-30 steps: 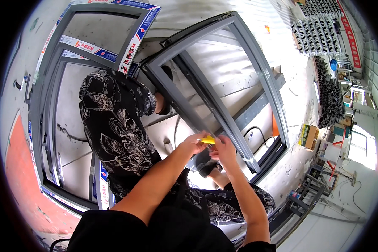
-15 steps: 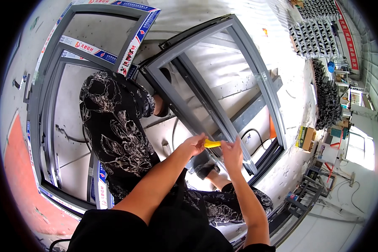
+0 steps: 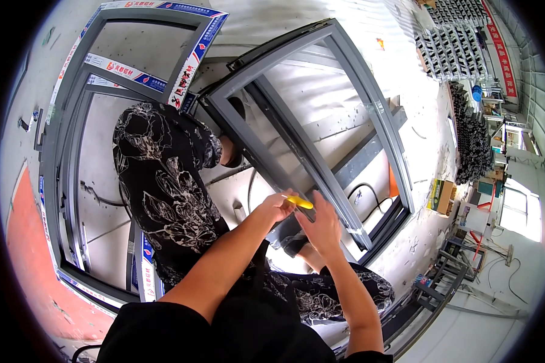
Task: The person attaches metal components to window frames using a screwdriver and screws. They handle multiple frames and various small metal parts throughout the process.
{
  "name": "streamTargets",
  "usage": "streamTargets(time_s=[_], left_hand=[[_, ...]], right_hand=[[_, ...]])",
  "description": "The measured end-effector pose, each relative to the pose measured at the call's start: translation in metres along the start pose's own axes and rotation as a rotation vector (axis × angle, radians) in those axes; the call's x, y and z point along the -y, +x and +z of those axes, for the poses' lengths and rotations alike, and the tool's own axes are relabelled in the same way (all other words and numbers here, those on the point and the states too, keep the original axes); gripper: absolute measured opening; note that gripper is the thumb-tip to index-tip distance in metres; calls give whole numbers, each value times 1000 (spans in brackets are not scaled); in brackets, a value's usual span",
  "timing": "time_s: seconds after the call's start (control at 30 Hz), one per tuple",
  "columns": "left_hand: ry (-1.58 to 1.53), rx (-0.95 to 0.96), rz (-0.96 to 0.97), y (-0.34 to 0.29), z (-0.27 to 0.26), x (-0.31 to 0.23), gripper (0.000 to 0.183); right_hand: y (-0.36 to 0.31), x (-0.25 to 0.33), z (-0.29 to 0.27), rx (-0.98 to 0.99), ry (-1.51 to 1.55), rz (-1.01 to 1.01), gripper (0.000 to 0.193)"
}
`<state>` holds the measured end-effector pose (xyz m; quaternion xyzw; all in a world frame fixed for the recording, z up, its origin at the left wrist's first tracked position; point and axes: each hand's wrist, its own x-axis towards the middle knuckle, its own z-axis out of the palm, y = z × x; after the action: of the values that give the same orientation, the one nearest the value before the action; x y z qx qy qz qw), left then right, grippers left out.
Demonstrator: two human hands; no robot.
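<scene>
In front of me is a small, slim yellow tool (image 3: 300,202) with a pale, thin tip; its exact kind is too small to make out. My left hand (image 3: 276,207) is closed on its left end. Beside the other end, my right hand (image 3: 323,225) has thumb and fingers spread, apparently not gripping it. Both hands are above the near end of a grey metal window frame (image 3: 297,142), which lies tilted between my legs with glass and a sliding rail inside.
At left lies a larger grey frame (image 3: 72,78) with printed protective film. An open cardboard box (image 3: 445,201) sits to the right, and stacked metal profiles (image 3: 472,136) stand farther back. A black cable (image 3: 369,187) loops beneath the near window frame.
The yellow tool has turned, its right end now angled toward me. My right hand's fingers have come off its end and spread, and that hand has shifted slightly left.
</scene>
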<state>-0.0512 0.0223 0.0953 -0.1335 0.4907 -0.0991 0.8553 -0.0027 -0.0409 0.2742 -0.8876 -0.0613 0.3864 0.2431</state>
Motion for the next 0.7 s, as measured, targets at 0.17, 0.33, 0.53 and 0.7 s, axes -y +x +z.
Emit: streamTargets(time_s=[0.17, 0.33, 0.53, 0.7], left_hand=[[-61, -41, -38, 1, -5, 2, 13], [-10, -56, -44, 16, 2, 5, 13], [-41, -126, -10, 26, -11, -7, 14], [-44, -77, 2, 36, -33, 16, 11]], right_hand=[[10, 4, 6, -118, -174, -123, 33], [38, -57, -7, 124, 671, 340, 35], [-5, -16, -9, -359, -658, -504, 55], [0, -24, 8, -129, -867, -640, 38]])
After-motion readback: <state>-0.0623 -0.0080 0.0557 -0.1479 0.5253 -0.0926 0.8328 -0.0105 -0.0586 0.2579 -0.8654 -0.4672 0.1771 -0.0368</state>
